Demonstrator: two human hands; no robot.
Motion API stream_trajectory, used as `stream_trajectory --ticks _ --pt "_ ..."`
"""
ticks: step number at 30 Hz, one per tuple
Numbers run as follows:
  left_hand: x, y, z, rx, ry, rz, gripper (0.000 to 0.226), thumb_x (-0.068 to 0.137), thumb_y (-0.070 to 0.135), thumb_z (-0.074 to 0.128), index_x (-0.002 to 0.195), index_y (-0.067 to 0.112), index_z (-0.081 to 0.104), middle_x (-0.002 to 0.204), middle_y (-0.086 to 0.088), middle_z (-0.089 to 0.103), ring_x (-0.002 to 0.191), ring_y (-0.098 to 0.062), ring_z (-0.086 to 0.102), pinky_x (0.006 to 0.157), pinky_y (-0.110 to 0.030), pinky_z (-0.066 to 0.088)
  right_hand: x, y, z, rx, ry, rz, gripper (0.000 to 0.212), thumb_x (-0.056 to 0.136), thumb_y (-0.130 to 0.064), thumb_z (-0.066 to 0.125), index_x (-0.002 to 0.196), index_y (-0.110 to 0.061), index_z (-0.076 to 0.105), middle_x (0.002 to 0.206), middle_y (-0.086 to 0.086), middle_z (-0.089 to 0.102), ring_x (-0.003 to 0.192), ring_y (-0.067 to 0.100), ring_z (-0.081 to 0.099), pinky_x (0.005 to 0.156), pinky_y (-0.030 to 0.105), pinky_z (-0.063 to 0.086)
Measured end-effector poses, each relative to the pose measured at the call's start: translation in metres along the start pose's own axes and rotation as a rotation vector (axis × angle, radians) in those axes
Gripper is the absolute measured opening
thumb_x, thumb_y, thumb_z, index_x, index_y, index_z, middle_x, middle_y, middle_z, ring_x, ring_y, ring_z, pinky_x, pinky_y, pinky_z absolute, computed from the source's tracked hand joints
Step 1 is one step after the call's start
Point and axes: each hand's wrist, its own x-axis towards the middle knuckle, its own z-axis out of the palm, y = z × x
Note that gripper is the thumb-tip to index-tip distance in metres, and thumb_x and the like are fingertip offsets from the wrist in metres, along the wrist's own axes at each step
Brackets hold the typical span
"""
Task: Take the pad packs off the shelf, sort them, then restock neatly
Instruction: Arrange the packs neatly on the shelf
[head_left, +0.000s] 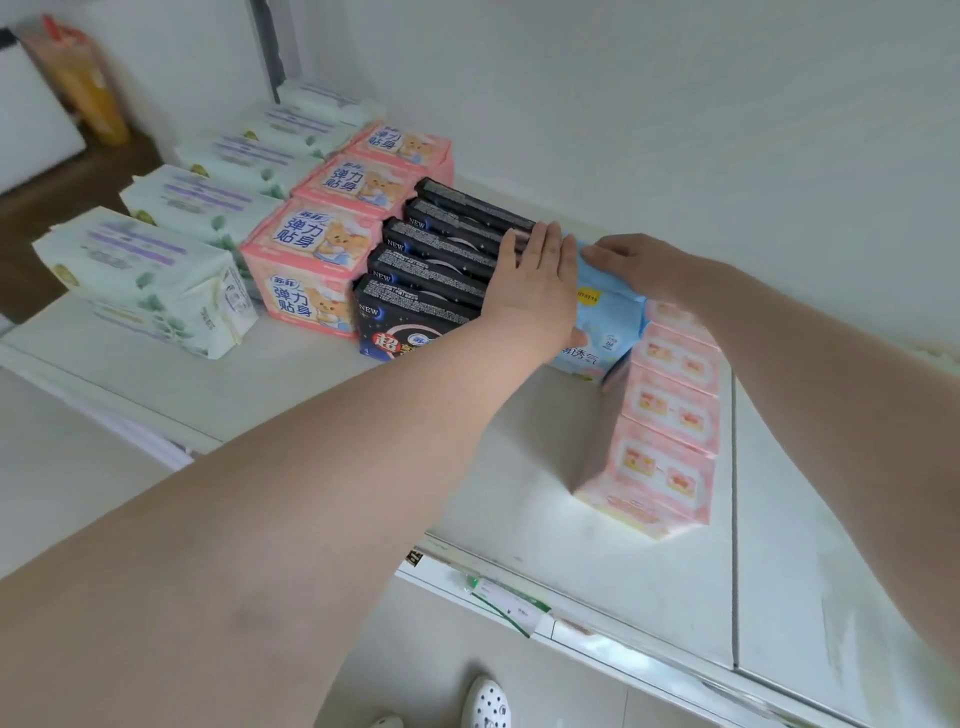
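Restocking stage, seen from the head camera. The left hand (540, 270) lies flat, fingers straight and together, its grip wide, pressed on the near side of the light blue pack (602, 317) where that pack meets the row of black packs (441, 260). The right hand (641, 262) rests on the far top of the same blue pack, fingers loosely bent over its edge; whether they pinch it cannot be told. The blue pack stands on the white shelf (597, 519), between the black row on its left and a row of pale pink packs (670, 415) on its right. Further left stand darker pink packs with a bear print (332, 244), then white packs with green leaves (150, 265), each kind in its own row. Sorting appears largely done. The step in hand is judged to be seating the blue pack squarely in its row. The next move likely calls for an even push from both hands, without tipping the black packs.
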Motion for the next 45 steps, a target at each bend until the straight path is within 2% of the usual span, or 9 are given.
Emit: stream_trajectory --ticks 5,8,11,15,22,27,31,36,45 --pt "-0.029 -0.019 -0.006 -0.118 0.188 0.003 0.090 0.092 0.064 0.032 0.152 0.004 0.000 0.160 -0.014 -0.003 0.149 -0.025 -0.004 0.119 -0.047 -0.003 0.003 -0.008 -0.008 0.070 0.104 -0.027 0.037 0.100 -0.040 0.043 0.123 -0.016 0.061 0.120 0.008 0.061 0.109 0.025 0.053 0.091 0.033 0.039" --pt "-0.059 -0.041 0.008 -0.136 0.296 -0.098 0.093 0.089 0.069 0.022 0.152 0.003 0.007 0.160 -0.016 0.003 0.149 -0.026 0.002 0.120 -0.049 0.000 0.009 -0.031 -0.010 0.069 0.101 -0.100 0.040 0.101 -0.041 0.042 0.133 -0.021 0.055 0.135 0.002 0.056 0.121 0.021 0.051 0.093 0.030 0.037" --pt "-0.085 -0.059 0.025 -0.112 0.381 -0.160 0.100 0.083 0.074 0.016 0.150 0.000 0.019 0.158 -0.019 0.011 0.148 -0.030 0.010 0.119 -0.051 0.007 0.020 -0.065 -0.005 0.073 0.045 -0.151 0.040 0.100 -0.045 0.042 0.133 -0.025 0.054 0.132 -0.002 0.055 0.106 0.018 0.053 0.080 0.029 0.042" --pt "-0.095 -0.068 0.037 -0.096 0.363 -0.152 0.106 0.079 0.079 0.023 0.150 0.000 0.017 0.159 -0.020 0.008 0.148 -0.032 0.005 0.118 -0.054 0.005 0.042 -0.100 0.008 -0.021 -0.005 -0.236 0.041 0.100 -0.043 0.043 0.132 -0.021 0.053 0.135 0.003 0.055 0.124 0.021 0.050 0.102 0.030 0.033" --pt "-0.090 -0.087 0.051 -0.002 0.386 -0.051 0.116 0.065 0.072 0.064 0.152 0.013 0.015 0.159 -0.017 0.010 0.148 -0.033 0.004 0.117 -0.058 0.002 0.077 -0.123 0.029 -0.093 -0.135 -0.209 0.047 0.100 -0.047 0.040 0.130 -0.014 0.055 0.132 0.009 0.056 0.110 0.019 0.051 0.094 0.027 0.034" --pt "-0.084 -0.100 0.059 0.070 0.461 -0.035 0.105 0.068 0.064 0.068 0.150 0.014 0.025 0.157 -0.016 0.022 0.147 -0.033 0.014 0.117 -0.058 0.005 0.085 -0.126 0.034 -0.058 -0.227 -0.132 0.047 0.098 -0.054 0.039 0.128 -0.024 0.059 0.123 0.003 0.063 0.106 0.020 0.059 0.105 0.033 0.040" --pt "-0.079 -0.108 0.066 0.051 0.541 0.036 0.095 0.069 0.060 0.068 0.146 0.015 0.036 0.152 -0.013 0.035 0.143 -0.032 0.026 0.117 -0.056 0.009 0.082 -0.124 0.029 -0.041 -0.295 -0.104 0.039 0.096 -0.057 0.042 0.120 -0.033 0.062 0.113 -0.004 0.067 0.095 0.013 0.065 0.097 0.031 0.045" --pt "-0.070 -0.113 0.070 0.043 0.608 0.194 0.100 0.061 0.058 0.077 0.144 0.015 0.042 0.149 -0.011 0.040 0.140 -0.030 0.034 0.116 -0.053 0.017 0.078 -0.131 0.033 -0.128 -0.313 -0.138 0.046 0.098 -0.057 0.033 0.132 -0.034 0.053 0.121 -0.011 0.055 0.112 0.014 0.052 0.104 0.028 0.033" --pt "-0.079 -0.142 0.054 0.202 0.479 0.294 0.112 0.068 0.067 0.067 0.153 0.019 0.011 0.158 -0.015 0.016 0.147 -0.033 0.015 0.118 -0.056 0.005 0.070 -0.122 0.028 -0.172 -0.193 -0.114 0.052 0.093 -0.063 0.039 0.118 -0.022 0.060 0.112 0.000 0.064 0.103 0.020 0.058 0.097 0.035 0.041"
